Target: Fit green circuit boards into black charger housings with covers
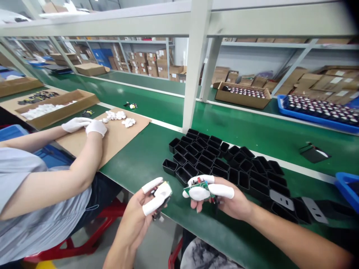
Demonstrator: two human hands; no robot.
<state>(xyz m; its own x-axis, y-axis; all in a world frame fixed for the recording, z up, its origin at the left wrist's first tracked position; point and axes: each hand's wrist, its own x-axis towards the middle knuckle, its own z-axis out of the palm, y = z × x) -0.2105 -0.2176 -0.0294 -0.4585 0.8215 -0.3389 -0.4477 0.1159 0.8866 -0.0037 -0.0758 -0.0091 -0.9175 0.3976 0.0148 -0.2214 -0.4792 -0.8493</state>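
two bare hands with white finger cots hold small parts at the bottom centre of the frame.
left hand curls around a small dark component, pinched under the thumb. right hand grips a green circuit board between thumb and fingertips. just above them, black plastic housings cluster on the green table. at left, a co-worker's gloved hands rest on cardboard.
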